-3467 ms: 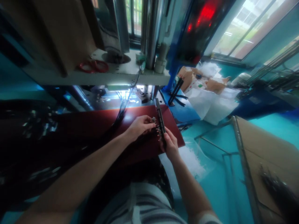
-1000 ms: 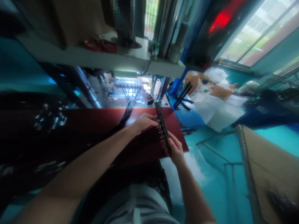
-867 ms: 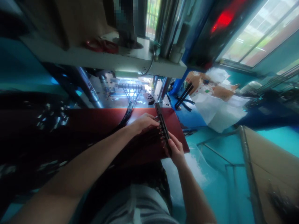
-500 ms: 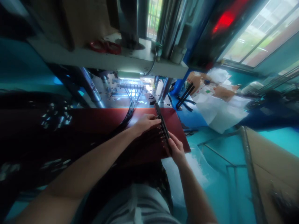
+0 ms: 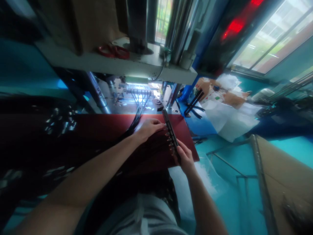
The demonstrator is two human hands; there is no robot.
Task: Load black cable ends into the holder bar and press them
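Note:
My right hand (image 5: 185, 154) is closed round the near end of a long dark slotted bar (image 5: 173, 135). The bar slants away from me over the red tabletop, with several small shiny metal tips along its left side. At the bar's left edge, my left hand (image 5: 152, 127) has thumb and fingers pinched together on a small metal tip (image 5: 165, 125). Dark cables seem to run from the tips toward the lower left, but shadow hides most of them. Beyond my left hand, a bundle of black cables (image 5: 137, 118) leads into the lit press.
The press's pale plate (image 5: 117, 67) spans overhead, carrying red-handled scissors (image 5: 113, 51). Metal pillars (image 5: 174, 95) flank the lit mould. Shiny cable ends (image 5: 60, 120) lie at left on the red tabletop (image 5: 107, 122). At right are white bags (image 5: 227, 114) and a cardboard box (image 5: 283, 166).
The fingers of my left hand have drawn back from across the bar to its left edge. My right hand keeps its hold with little movement.

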